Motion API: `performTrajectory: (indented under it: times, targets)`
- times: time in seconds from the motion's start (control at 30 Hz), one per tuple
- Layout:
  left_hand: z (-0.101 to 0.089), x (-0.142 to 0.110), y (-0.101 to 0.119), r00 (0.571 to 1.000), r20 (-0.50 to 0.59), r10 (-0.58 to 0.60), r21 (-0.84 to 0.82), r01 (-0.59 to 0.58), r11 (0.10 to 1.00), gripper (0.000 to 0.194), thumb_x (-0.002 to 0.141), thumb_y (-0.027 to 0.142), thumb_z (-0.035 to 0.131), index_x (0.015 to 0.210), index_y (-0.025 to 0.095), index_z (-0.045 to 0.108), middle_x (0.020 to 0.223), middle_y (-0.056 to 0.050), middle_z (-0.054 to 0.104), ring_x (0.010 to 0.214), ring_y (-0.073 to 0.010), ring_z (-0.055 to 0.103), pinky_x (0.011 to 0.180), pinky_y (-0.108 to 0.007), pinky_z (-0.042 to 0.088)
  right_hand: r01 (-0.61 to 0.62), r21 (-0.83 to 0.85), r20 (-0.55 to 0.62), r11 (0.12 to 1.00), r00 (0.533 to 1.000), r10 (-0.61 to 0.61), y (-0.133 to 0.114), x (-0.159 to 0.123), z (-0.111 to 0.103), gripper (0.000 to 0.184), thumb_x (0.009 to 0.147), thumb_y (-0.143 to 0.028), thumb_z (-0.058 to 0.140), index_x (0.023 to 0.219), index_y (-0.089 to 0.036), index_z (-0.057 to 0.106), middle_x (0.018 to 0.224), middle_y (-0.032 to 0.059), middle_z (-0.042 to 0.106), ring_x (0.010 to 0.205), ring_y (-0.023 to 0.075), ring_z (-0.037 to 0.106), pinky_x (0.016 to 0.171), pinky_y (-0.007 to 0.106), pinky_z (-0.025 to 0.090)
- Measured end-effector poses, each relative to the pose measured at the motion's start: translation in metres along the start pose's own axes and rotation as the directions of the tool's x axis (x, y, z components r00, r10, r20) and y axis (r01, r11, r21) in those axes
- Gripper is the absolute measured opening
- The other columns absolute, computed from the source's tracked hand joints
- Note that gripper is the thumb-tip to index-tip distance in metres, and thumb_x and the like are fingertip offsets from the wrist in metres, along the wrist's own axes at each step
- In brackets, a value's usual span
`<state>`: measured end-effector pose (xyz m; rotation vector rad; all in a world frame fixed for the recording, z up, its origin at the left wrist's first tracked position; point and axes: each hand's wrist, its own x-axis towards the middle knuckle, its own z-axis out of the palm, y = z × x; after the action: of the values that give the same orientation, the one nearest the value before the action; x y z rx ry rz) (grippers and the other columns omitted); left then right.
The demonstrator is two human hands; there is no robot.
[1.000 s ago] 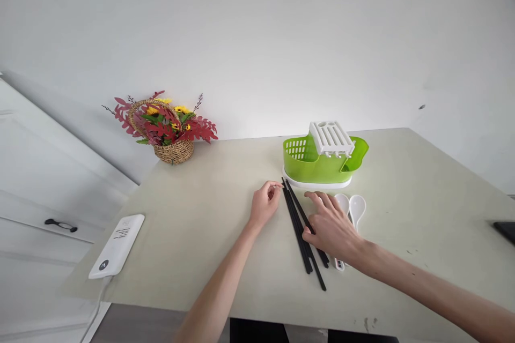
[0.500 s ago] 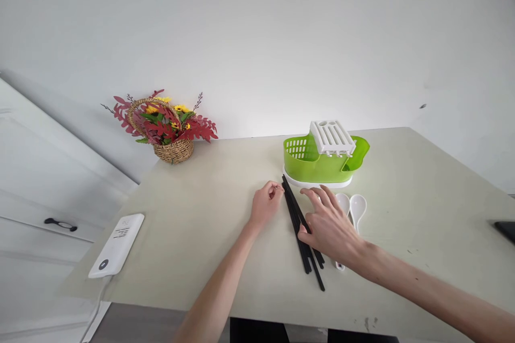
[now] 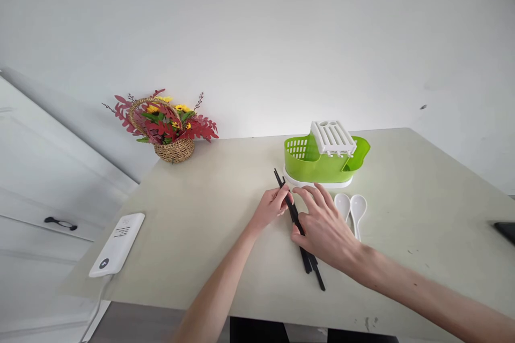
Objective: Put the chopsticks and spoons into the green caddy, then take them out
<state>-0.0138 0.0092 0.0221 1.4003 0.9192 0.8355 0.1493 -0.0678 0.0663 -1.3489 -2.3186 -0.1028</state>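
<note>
Looking across the table, we see the green cutlery drainer toward the back, carrying its white slotted top. Our right hand arches over the black chopsticks, fingers bent and partly spread; we cannot tell whether it grips any. Our left hand pinches the bundle near its far ends. Gathering seems well along, though the near ends lie uneven and the bundle is outside, in front of the drainer. Two white soup spoons lie ungathered beside our right hand.
</note>
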Motion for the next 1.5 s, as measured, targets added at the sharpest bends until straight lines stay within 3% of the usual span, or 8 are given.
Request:
performTrajectory:
  times: [0.3, 0.47, 0.63, 0.8, 1.07, 1.17, 1.3, 1.5]
  targets:
    - [0.002, 0.000, 0.002, 0.999, -0.033, -0.002, -0.114, -0.001, 0.993, 0.063, 0.093, 0.077, 0.053, 0.077, 0.017, 0.063, 0.050, 0.009, 0.032, 0.044, -0.0075, 0.030, 0.046, -0.025, 0.024, 0.003, 0.015, 0.009, 1.000, 1.000, -0.003, 0.002, 0.002, 0.000, 0.022, 0.080, -0.017, 0.066, 0.061, -0.023, 0.074, 0.138, 0.0120, 0.064, 0.130, 0.0351, 0.055, 0.127, 0.057, 0.032]
    - [-0.002, 0.004, -0.001, 0.994, -0.110, -0.006, -0.189, -0.015, 0.982, 0.064, 0.090, 0.080, 0.055, 0.078, 0.018, 0.061, 0.050, 0.009, 0.030, 0.043, -0.0066, 0.025, 0.045, -0.024, 0.019, -0.036, -0.003, -0.009, 0.999, 0.999, 0.036, 0.004, 0.003, -0.003, 0.028, 0.093, -0.022, 0.060, 0.068, -0.021, 0.073, 0.141, 0.0151, 0.062, 0.133, 0.0377, 0.054, 0.110, 0.056, 0.049]
    - [-0.005, 0.007, -0.006, 0.990, -0.142, -0.002, -0.261, -0.035, 0.965, 0.064, 0.088, 0.081, 0.058, 0.079, 0.018, 0.060, 0.050, 0.010, 0.029, 0.043, -0.0058, 0.024, 0.045, -0.024, 0.017, -0.062, -0.003, 0.009, 0.998, 0.998, 0.062, 0.006, 0.001, -0.004, 0.036, 0.101, -0.025, 0.053, 0.072, -0.021, 0.072, 0.144, 0.0151, 0.060, 0.131, 0.0358, 0.057, 0.103, 0.054, 0.053]
    - [-0.004, 0.006, -0.002, 0.992, -0.127, -0.011, -0.296, -0.027, 0.955, 0.065, 0.088, 0.082, 0.058, 0.079, 0.018, 0.059, 0.051, 0.010, 0.030, 0.044, -0.0056, 0.024, 0.045, -0.023, 0.016, -0.165, 0.126, 0.103, 0.978, 0.983, 0.153, 0.013, -0.001, 0.000, 0.034, 0.103, -0.032, 0.052, 0.076, -0.021, 0.071, 0.139, 0.0113, 0.062, 0.120, 0.0306, 0.066, 0.090, 0.046, 0.058]
    - [-0.005, 0.007, -0.001, 0.989, -0.144, -0.027, -0.347, -0.025, 0.938, 0.064, 0.084, 0.081, 0.063, 0.081, 0.018, 0.060, 0.054, 0.009, 0.030, 0.046, -0.0060, 0.023, 0.046, -0.023, 0.017, -0.242, 0.326, 0.260, 0.914, 0.952, 0.159, 0.021, 0.003, -0.002, 0.030, 0.104, -0.036, 0.048, 0.083, -0.024, 0.065, 0.101, 0.0055, 0.075, 0.107, 0.0264, 0.068, 0.082, 0.036, 0.054]
    - [-0.004, 0.006, 0.000, 0.987, -0.161, -0.030, -0.358, -0.030, 0.933, 0.064, 0.083, 0.082, 0.064, 0.082, 0.018, 0.061, 0.054, 0.009, 0.029, 0.047, -0.0063, 0.021, 0.046, -0.023, 0.017, -0.319, 0.357, 0.330, 0.878, 0.922, 0.201, 0.018, 0.004, -0.006, 0.035, 0.105, -0.041, 0.044, 0.081, -0.025, 0.062, 0.091, 0.0038, 0.074, 0.092, 0.0245, 0.069, 0.071, 0.033, 0.050]
    - [-0.004, 0.006, 0.001, 0.985, -0.167, -0.031, -0.363, -0.032, 0.931, 0.065, 0.083, 0.083, 0.064, 0.083, 0.018, 0.062, 0.054, 0.010, 0.028, 0.047, -0.0064, 0.021, 0.046, -0.024, 0.017, -0.395, 0.421, 0.413, 0.816, 0.885, 0.216, 0.015, 0.005, -0.011, 0.040, 0.106, -0.046, 0.040, 0.079, -0.025, 0.061, 0.086, 0.0014, 0.074, 0.070, 0.0195, 0.065, 0.063, 0.032, 0.045]
    - [-0.005, 0.007, 0.000, 0.987, -0.160, -0.031, -0.387, -0.033, 0.922, 0.064, 0.084, 0.082, 0.064, 0.084, 0.018, 0.061, 0.054, 0.010, 0.027, 0.046, -0.0057, 0.021, 0.046, -0.023, 0.016, -0.411, 0.458, 0.428, 0.788, 0.879, 0.209, 0.015, 0.005, -0.012, 0.042, 0.106, -0.046, 0.041, 0.075, -0.025, 0.058, 0.083, 0.0004, 0.074, 0.069, 0.0185, 0.064, 0.065, 0.032, 0.044]
